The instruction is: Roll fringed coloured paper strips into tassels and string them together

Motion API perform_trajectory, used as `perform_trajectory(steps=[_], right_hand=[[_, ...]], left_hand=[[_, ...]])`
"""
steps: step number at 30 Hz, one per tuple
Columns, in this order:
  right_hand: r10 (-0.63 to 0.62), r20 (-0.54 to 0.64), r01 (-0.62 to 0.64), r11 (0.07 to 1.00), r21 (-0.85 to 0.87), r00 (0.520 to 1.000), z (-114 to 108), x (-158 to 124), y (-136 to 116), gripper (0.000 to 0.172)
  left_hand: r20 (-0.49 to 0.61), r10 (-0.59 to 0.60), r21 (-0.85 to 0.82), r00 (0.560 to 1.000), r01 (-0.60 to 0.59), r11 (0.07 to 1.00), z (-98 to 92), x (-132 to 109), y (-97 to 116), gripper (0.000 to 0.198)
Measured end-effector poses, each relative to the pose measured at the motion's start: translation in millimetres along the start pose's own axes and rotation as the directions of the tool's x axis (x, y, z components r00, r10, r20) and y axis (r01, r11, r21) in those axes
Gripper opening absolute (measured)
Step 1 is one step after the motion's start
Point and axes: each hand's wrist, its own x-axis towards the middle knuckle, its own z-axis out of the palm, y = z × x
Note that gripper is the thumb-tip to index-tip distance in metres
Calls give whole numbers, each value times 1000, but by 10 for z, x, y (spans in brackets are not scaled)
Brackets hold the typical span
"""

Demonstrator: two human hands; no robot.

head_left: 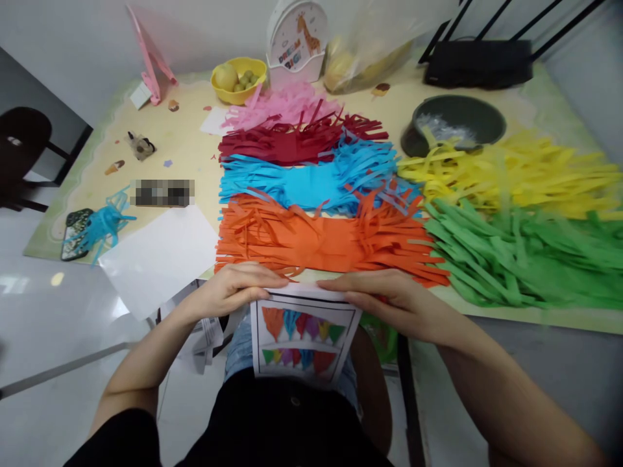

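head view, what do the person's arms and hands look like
The left hand and right hand are ungloved, with nothing visibly worn. The left arm emerges from a short black sleeve; the right arm shows bare toward the picture's edge.

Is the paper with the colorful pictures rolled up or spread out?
Spread out: left hand and right hand hold the paper by its top edge, and both colorful rows show.

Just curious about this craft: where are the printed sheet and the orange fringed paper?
Printed sheet point(304, 337): head view, middle of its pictured side.
Orange fringed paper point(326, 241): head view, its uncut middle.
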Motion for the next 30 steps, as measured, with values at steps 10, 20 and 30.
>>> perform_trajectory(steps=[10,20,30], right_hand=[[-44,-9,43,995,-85,999,18,-114,81,39],[-29,-14,27,988,-150,999,87,-97,47,52],[5,-93,-22,983,-184,996,285,-148,-126,68]], left_hand=[[-161,99,144,982,-76,987,71,-67,56,29],[-97,105,606,990,-24,795,223,75,363,30],[-13,-23,622,1000,26,783,342,408,615,37]])
